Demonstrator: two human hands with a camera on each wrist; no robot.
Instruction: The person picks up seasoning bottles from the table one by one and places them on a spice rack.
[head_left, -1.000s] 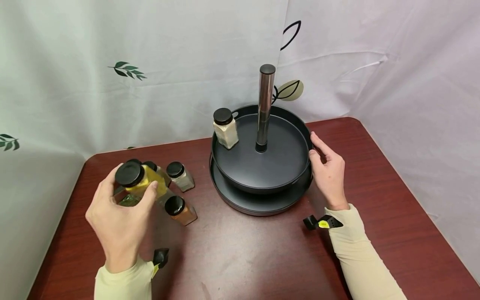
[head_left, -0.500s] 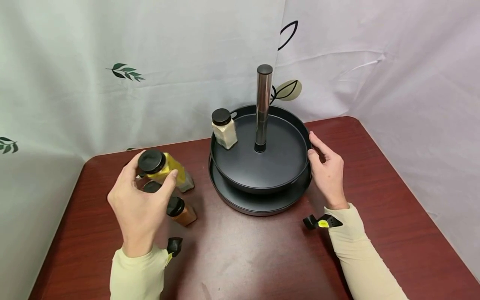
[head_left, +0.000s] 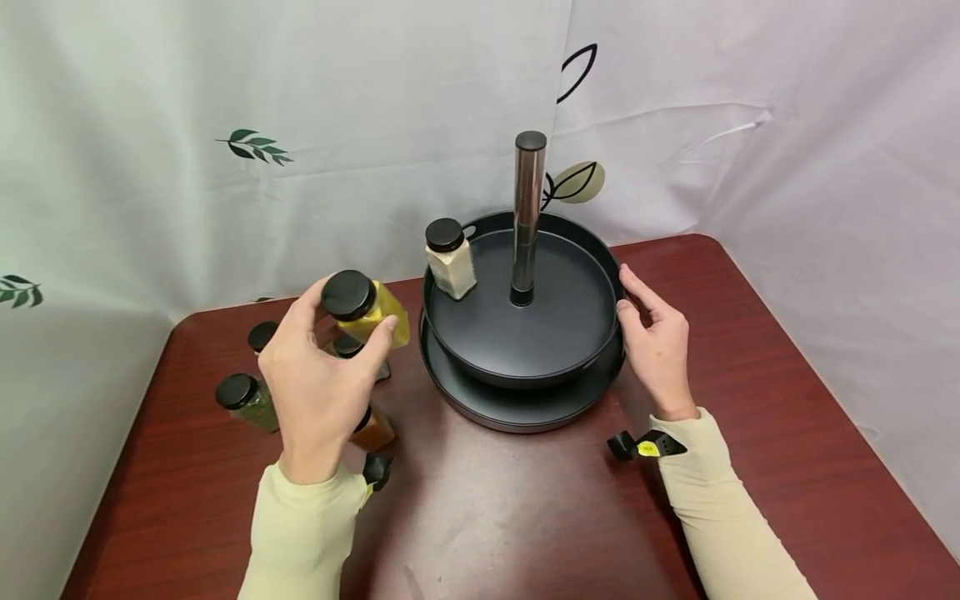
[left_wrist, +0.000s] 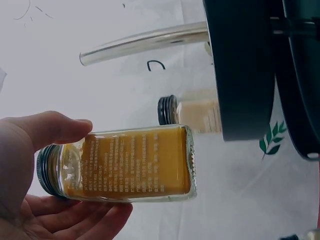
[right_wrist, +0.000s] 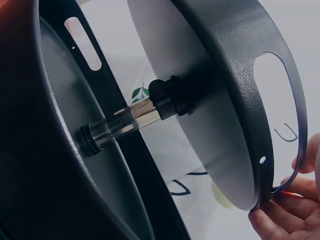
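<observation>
My left hand (head_left: 318, 379) grips a glass spice jar of yellow powder (head_left: 377, 315) with a black lid, up above the table. In the left wrist view this spice jar (left_wrist: 130, 162) lies between thumb and fingers, its base toward the black two-tier tray (left_wrist: 245, 75). With thumb and fingers at the upper tier's rim, my right hand (head_left: 658, 350) holds the two-tier tray (head_left: 517, 342) on its right side. The right wrist view has the fingers (right_wrist: 285, 215) by the slotted handle. A jar of pale powder (head_left: 453, 267) stands on the upper tier at the left.
Several spice jars stand on the table around my left hand: a green herb jar (head_left: 255, 404), an orange one (head_left: 375, 429) and others partly hidden. A metal post (head_left: 528, 217) rises from the tray's middle. White curtain (head_left: 375, 125) hangs behind the table (head_left: 480, 517).
My left hand has carried the yellow spice jar rightward and slightly up, toward the tray. The green herb jar now shows behind it at the left. My right hand stays at the rim.
</observation>
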